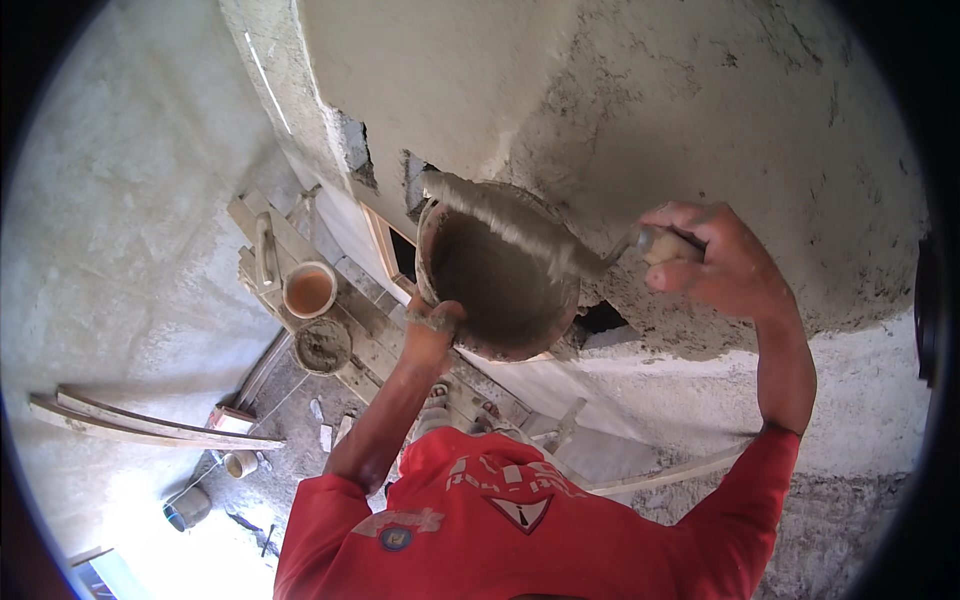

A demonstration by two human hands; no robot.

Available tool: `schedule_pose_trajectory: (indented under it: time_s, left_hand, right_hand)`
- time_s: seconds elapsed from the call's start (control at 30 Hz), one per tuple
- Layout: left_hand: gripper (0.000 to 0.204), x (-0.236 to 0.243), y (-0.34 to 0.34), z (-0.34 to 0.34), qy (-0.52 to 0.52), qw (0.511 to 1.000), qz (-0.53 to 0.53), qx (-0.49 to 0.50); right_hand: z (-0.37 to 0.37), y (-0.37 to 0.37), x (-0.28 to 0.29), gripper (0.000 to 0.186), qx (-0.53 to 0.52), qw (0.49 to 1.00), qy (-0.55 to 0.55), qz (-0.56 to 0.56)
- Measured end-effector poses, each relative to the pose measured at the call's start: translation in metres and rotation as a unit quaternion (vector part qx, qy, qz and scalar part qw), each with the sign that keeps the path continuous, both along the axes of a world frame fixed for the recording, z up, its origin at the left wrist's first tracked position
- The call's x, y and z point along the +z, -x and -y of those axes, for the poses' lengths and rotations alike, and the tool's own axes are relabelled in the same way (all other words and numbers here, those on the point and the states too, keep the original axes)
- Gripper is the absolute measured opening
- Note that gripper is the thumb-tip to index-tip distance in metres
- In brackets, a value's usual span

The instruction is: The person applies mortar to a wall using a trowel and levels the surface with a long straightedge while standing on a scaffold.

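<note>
My left hand (432, 325) grips the near-left rim of a round bucket (500, 295) with wet grey mortar inside. My right hand (715, 255) is closed on the wooden handle of a trowel (665, 248). The trowel's long blade (510, 215), coated in mortar and slightly blurred, lies across the top of the bucket's mouth. Beyond them is a plastered wall (690, 110) with rough patches and broken holes along its edge, some just beside the bucket.
A plank platform (370, 350) below me carries an orange-lined bucket (309, 290), a mortar bucket (322, 346) and a long pale tool (265, 250). My sandalled feet show there. Bent-looking boards (150, 425) lean at left; small containers (188, 508) and rubble lie on the floor below.
</note>
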State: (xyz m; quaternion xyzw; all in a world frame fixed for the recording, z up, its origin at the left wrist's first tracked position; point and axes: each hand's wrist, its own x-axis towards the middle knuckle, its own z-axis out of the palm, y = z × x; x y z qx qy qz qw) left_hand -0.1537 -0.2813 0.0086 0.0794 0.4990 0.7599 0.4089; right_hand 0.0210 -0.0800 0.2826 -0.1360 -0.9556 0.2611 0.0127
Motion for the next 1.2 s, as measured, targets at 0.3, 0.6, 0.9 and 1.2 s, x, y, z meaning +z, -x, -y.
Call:
schedule_pose_trajectory:
  time_s: [0.3,0.6,0.9,1.2]
  left_hand:
    - [0.016,-0.001,-0.014,0.004,0.022,0.999,0.022,0.026]
    - [0.023,-0.002,-0.019,-0.002,-0.013,0.997,-0.073,0.000]
    - [0.064,0.007,-0.016,-0.016,0.011,0.989,-0.104,-0.107]
    - [0.060,0.023,-0.018,-0.019,0.025,0.995,-0.047,-0.089]
  right_hand:
    - [-0.069,0.008,0.064,0.060,-0.299,0.926,-0.121,-0.195]
    - [-0.020,-0.018,-0.051,0.032,-0.132,0.964,-0.136,0.185]
    - [-0.001,-0.026,-0.181,0.024,-0.041,0.941,-0.225,0.250]
    - [0.010,-0.043,-0.211,0.041,-0.111,0.989,0.023,0.097]
